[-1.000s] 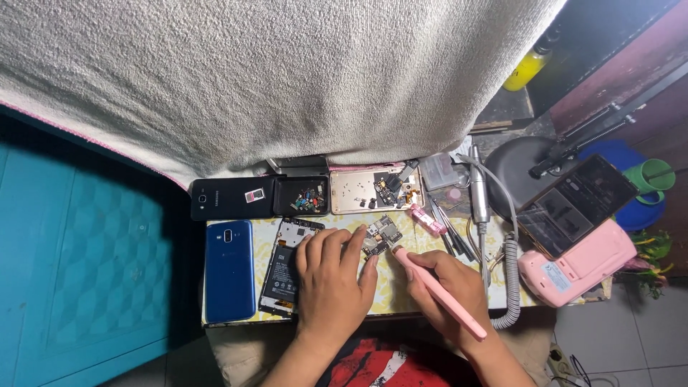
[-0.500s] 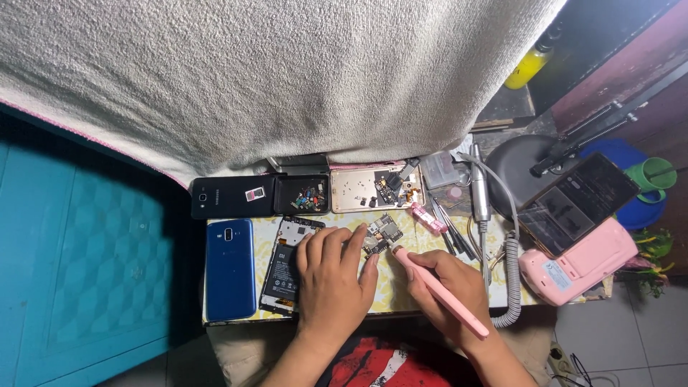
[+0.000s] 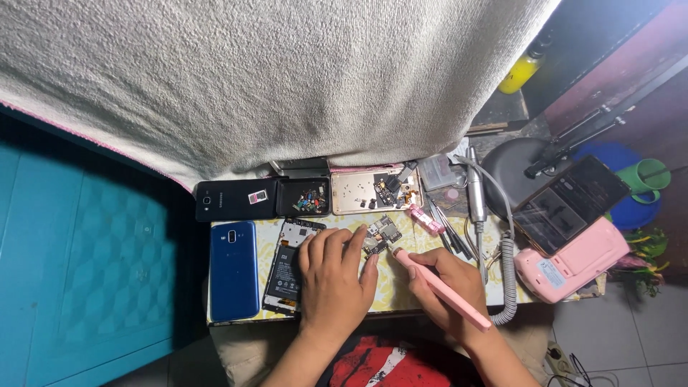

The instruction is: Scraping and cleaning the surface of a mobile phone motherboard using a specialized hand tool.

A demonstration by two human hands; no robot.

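1. At the middle of the small table [image 3: 401,290], the left hand [image 3: 333,276] lies flat, fingers spread, its fingertips pressing down a small circuit board [image 3: 380,236].
2. The right hand [image 3: 451,290] has its grip pressed around a pink pen-shaped tool [image 3: 441,287], whose tip touches the board's near edge.
3. Just left of the left hand lies an opened black phone [image 3: 287,265], then a blue phone [image 3: 233,269].
4. Behind the board sits a gold phone shell [image 3: 355,193] with loose parts.

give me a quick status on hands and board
Left hand pinning circuit board. Right hand gripping pink tool, tip at board. Nothing between them.
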